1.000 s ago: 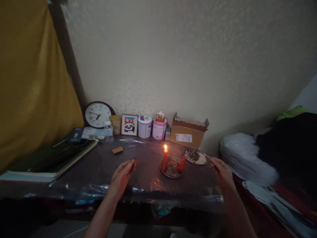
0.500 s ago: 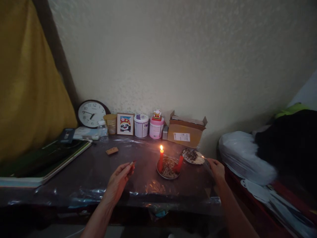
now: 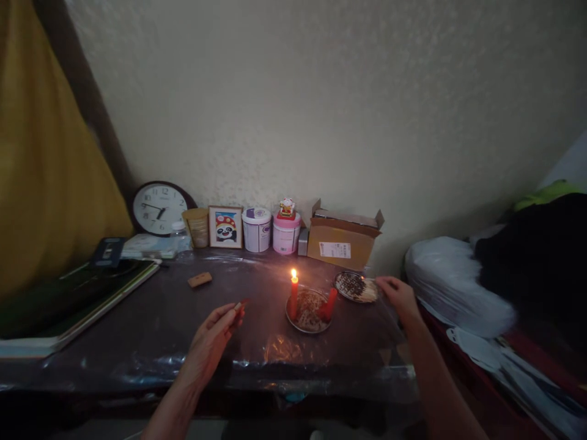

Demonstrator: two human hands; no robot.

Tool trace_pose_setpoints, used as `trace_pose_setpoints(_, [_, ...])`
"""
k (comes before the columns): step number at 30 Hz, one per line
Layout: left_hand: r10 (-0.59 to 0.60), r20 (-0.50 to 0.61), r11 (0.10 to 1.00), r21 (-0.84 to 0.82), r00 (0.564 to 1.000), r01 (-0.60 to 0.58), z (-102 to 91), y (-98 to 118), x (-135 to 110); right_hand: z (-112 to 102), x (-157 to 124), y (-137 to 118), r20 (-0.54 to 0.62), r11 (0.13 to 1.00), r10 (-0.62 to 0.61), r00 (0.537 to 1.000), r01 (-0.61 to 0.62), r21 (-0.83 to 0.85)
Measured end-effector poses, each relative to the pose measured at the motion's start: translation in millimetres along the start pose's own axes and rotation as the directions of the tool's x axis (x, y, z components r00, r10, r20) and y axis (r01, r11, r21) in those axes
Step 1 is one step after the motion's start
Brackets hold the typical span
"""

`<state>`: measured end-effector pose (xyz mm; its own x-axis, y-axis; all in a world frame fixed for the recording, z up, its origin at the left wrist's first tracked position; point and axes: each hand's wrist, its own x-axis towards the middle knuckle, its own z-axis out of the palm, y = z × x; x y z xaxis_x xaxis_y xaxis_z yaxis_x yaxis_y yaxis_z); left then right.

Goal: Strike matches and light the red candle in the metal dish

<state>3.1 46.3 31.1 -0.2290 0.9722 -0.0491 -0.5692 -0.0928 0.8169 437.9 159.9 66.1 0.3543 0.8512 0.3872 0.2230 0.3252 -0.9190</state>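
Observation:
My right hand (image 3: 398,294) pinches a matchstick (image 3: 370,278) by its end. The match's tip glows faintly at the rim of a round metal plate (image 3: 340,294) heaped with dark-headed matchsticks (image 3: 352,285). My left hand (image 3: 215,333) is closed on a small flat tan piece with a reddish end (image 3: 238,305), too small to name. Between my hands, a second metal plate (image 3: 308,330) carries a lit red candle (image 3: 294,299) standing upright on the left. An unlit, shorter red candle (image 3: 331,304) leans on that plate's right side. Brownish residue covers the plate's bottom.
Along the wall stand a clock (image 3: 160,208), a tan cup (image 3: 197,227), a panda picture frame (image 3: 225,227), two tubs (image 3: 257,231), and an open cardboard box (image 3: 342,243). A flat brown piece (image 3: 199,280) lies on the table (image 3: 257,281). White bags (image 3: 452,284) are at right.
The match's flame has shrunk to a small glow. My right hand has moved slightly left and up, closer to the plate of matchsticks. The view has shifted a little.

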Motion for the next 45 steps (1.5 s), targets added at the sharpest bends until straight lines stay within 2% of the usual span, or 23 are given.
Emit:
trace_pose_setpoints(4, [-0.015, -0.012, 1.0, 0.001, 1.0, 0.015, 0.1, -1, 0, -5, 1, 11, -0.119, 0.965, 0.039, 0.992, -0.068, -0.254])
trace_pose_setpoints(8, [-0.021, -0.006, 1.0, 0.012, 1.0, 0.021, -1.1, -1, -1, -5, 4, 26, -0.143, 0.913, 0.055, 0.988, -0.108, -0.394])
trace_pose_setpoints(15, [-0.037, -0.019, 0.999, 0.027, 0.999, 0.037, 3.4, 2, -2, 1, 15, 43, -0.161, 0.833, 0.06, 0.985, -0.139, -0.536])
trace_pose_setpoints(22, [-0.06, -0.04, 0.998, 0.031, 0.997, 0.061, 1.0, -1, 2, 11, 17, 51, -0.208, 0.786, 0.084, 0.975, -0.193, -0.588])
trace_pose_setpoints(27, [-0.069, -0.042, 0.997, 0.03, 0.997, 0.07, 2.8, 2, -1, 9, 10, 35, -0.253, 0.799, 0.034, 0.967, -0.178, -0.574])
trace_pose_setpoints(32, [-0.064, -0.012, 0.996, 0.054, 0.998, 0.065, 4.4, 5, -7, 6, -22, -8, -0.272, 0.855, -0.069, 0.96, -0.084, -0.513])
trace_pose_setpoints(35, [-0.068, 0.032, 0.994, 0.089, 0.997, 0.065, 4.9, 4, -12, 23, -63, -42, -0.193, 0.896, -0.1, 0.976, 0.004, -0.445])
trace_pose_setpoints(36, [-0.063, 0.052, 0.994, 0.095, 0.997, 0.058, 5.4, 3, -13, 32, -79, -54, -0.133, 0.91, -0.106, 0.985, 0.043, -0.412])
trace_pose_setpoints(38, [-0.032, 0.09, 0.992, 0.122, 0.995, 0.021, 7.0, 2, -18, 57, -114, -79, 0.076, 0.93, -0.117, 0.99, 0.136, -0.341])
trace_pose_setpoints(40, [-0.019, 0.151, 0.982, 0.19, 0.988, -0.01, 8.7, 1, -22, 86, -147, -100, 0.279, 0.935, -0.151, 0.948, 0.229, -0.271])
trace_pose_setpoints(42, [0.008, 0.195, 0.971, 0.231, 0.981, -0.054, 9.6, 0, -26, 115, -175, -116, 0.439, 0.928, -0.211, 0.874, 0.319, -0.19])
trace_pose_setpoints(44, [-0.01, 0.231, 0.967, 0.252, 0.973, -0.05, 9.4, 0, -30, 141, -196, -122, 0.514, 0.91, -0.287, 0.809, 0.397, -0.117])
trace_pose_setpoints(45, [-0.023, 0.258, 0.965, 0.257, 0.966, -0.046, 8.9, 0, -31, 151, -203, -122, 0.521, 0.898, -0.314, 0.794, 0.426, -0.108])
